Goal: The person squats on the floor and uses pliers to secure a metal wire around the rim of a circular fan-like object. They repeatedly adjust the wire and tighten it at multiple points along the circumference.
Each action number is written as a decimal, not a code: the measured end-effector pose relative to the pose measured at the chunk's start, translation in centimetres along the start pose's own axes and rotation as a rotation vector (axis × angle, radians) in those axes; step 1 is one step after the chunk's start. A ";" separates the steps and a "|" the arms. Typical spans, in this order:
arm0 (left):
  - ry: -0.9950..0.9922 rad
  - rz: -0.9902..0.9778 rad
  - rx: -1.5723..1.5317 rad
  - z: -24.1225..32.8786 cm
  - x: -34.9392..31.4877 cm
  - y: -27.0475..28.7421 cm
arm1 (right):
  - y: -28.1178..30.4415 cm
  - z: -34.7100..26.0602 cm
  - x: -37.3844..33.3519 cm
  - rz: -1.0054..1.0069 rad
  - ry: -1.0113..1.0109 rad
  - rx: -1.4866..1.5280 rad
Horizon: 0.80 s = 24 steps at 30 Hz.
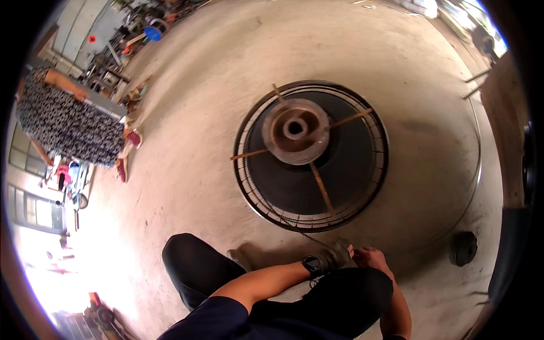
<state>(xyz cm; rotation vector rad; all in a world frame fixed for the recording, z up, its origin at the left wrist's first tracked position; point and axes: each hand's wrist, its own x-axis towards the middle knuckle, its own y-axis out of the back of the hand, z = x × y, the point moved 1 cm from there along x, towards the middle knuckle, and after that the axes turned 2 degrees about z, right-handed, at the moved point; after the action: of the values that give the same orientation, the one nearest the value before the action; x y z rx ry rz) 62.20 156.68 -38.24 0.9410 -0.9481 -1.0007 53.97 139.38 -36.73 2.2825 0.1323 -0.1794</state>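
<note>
In front of me lies a large round reel (345, 153), black with a pale slotted ring near its rim. A heavy rusty metal hub (275, 139) sits on it off-centre, with thin rusty rods reaching outward. From the reel's near rim a dark twisted cable (310, 238) runs to my left hand (338, 253), which wears a grey glove and is closed on it. My bare right hand (371, 259) is beside it above my right knee, fingers pinched together close to the gloved fingertips. What the right fingers hold is too small to tell.
A thin line (475, 190) curves along the concrete floor on the right. A black round object (463, 248) stands near a wooden-edged bench (506, 136). At the left a person in a patterned dress (71, 122) stands by cluttered tools and machinery (107, 73).
</note>
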 end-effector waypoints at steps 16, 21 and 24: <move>1.128 0.076 -0.319 -14.3 -14.4 15.4 | 0.8 -4.5 3.8 -0.032 0.193 -0.032; 1.587 0.642 -0.314 -27.5 -19.2 11.6 | -0.1 -4.4 4.4 0.008 0.244 0.027; 1.639 0.493 -0.250 -27.9 -17.4 10.8 | -0.2 -5.2 4.3 -0.030 0.187 -0.015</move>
<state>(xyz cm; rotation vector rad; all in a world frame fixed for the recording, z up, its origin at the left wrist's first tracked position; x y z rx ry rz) 86.62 181.18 -39.77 0.8881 0.3530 0.2341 58.61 143.57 -34.22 2.2800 0.2644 0.0204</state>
